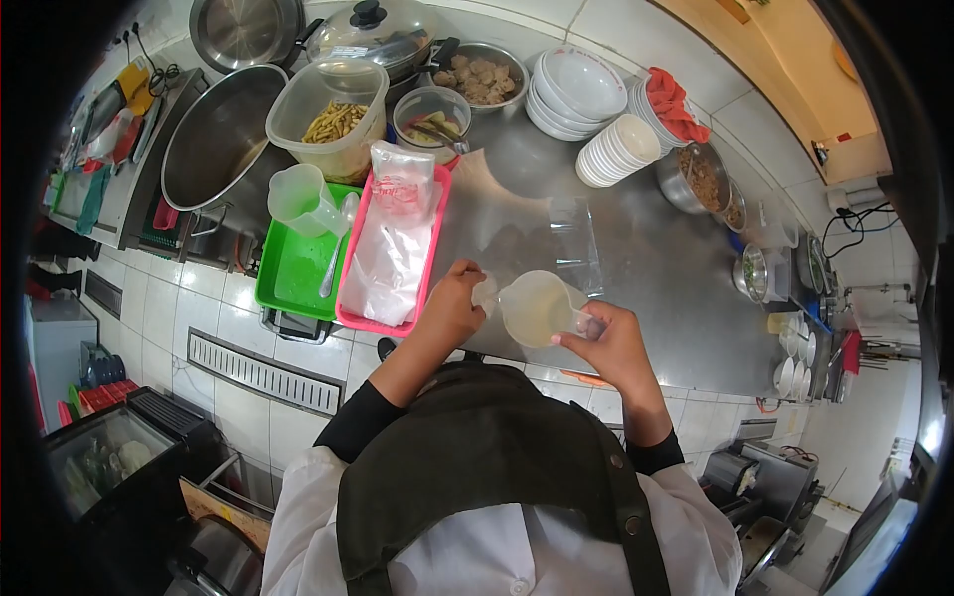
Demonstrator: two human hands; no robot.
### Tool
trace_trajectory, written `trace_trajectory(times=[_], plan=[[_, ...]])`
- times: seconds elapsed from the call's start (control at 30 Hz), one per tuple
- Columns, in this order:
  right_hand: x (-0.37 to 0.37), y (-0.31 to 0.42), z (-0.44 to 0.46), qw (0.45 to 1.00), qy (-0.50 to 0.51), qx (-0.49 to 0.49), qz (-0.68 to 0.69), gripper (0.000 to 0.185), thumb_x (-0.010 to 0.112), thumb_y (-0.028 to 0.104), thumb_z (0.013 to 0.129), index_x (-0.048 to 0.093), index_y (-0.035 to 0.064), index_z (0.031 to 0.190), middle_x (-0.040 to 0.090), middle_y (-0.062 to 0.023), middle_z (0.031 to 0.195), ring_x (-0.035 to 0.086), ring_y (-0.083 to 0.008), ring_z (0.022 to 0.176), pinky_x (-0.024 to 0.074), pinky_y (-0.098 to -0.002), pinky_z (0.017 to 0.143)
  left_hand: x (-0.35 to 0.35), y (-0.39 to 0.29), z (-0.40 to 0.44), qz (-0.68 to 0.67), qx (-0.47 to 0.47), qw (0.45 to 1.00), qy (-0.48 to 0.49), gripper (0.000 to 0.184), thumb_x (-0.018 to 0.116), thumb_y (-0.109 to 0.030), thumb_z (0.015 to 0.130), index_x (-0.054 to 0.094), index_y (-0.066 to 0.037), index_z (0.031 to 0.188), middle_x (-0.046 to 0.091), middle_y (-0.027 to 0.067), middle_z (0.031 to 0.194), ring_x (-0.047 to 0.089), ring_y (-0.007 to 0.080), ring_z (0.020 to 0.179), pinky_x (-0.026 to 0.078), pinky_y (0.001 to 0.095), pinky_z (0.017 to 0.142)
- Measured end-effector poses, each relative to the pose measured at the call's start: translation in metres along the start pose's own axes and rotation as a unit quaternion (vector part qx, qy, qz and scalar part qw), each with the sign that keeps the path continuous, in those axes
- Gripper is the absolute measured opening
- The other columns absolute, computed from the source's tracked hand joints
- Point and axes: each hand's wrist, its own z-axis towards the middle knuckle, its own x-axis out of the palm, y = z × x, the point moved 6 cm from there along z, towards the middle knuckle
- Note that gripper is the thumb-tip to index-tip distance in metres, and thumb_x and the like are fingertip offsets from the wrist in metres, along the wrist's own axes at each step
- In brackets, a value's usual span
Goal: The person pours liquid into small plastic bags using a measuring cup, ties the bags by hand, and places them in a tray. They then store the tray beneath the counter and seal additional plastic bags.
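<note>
My right hand (611,343) is closed round the handle of a translucent plastic jug (532,310), held over the near edge of the steel table. My left hand (459,300) pinches a small clear plastic bag (485,294), whose far end is close to the jug's rim. Just beyond the jug, a strip of clear plastic (573,243) lies flat on the steel. Left of my left hand is a pink tray (435,233) stacked with clear plastic bags (386,253). Beside it, a green tray (283,268) holds another jug (301,202) and a metal spoon (338,243).
Along the wall stand a tub of yellow strips (328,109), a meat bowl (484,74), white bowls (571,89) and stacked white cups (618,151). A large steel pot (214,139) sits at the left. More metal bowls (691,179) line the right side.
</note>
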Motion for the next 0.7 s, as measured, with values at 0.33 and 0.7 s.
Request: trace_trajectory(times=[0.33,0.7], plan=[[-0.003,-0.045,0.005,0.987,-0.010,0.008,0.157,0.019,0.080,0.007,0.071,0.064,0.0012,0.080,0.060,0.0025,0.072,0.052,-0.0029,0.066,0.0397,-0.0192,0.059,-0.004,0.005,0.000,-0.028,-0.032,0.999,0.003,0.041,0.061,0.001,0.060,0.063,0.005,0.101,0.055,0.0174,0.111,0.059,0.0359,0.095,0.049,0.0391,0.083],[0.029,0.064,0.028,0.943,0.114,-0.104,0.294,0.023,0.077,-0.002,0.069,0.064,0.0025,0.088,0.062,0.0008,0.080,0.056,-0.0042,0.072,0.0439,-0.0204,0.065,0.006,0.021,0.009,-0.002,0.160,0.982,-0.100,0.050,0.064,-0.001,0.065,0.057,0.000,0.115,0.055,0.0179,0.118,0.056,0.0359,0.107,0.047,0.0408,0.090]])
